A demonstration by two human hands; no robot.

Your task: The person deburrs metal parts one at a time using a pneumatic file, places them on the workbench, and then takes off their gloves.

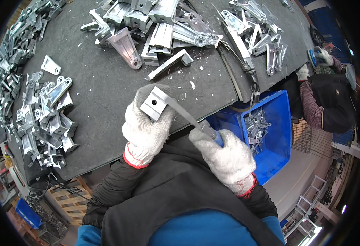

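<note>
The left hand (146, 128) (white knit glove) is curled around a small metal bracket (154, 103), which sits atop its fingers, just above the bench (106, 78) edge. The right hand (225, 158) is fisted on a blue-handled file (188, 117) whose blade touches the bracket's right side.

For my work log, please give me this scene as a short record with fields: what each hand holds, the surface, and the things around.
left hand: gloved left hand grips a small metal bracket with a hole in its face
right hand: gloved right hand holds a blue-handled file, its blade laid against the bracket
surface: dark workbench strewn with metal chips
on bench: piles of metal parts at left and along the far edge
beside bench: blue bin holding small metal pieces
nearby: another person at right, gloved, with a blue disc tool
</note>
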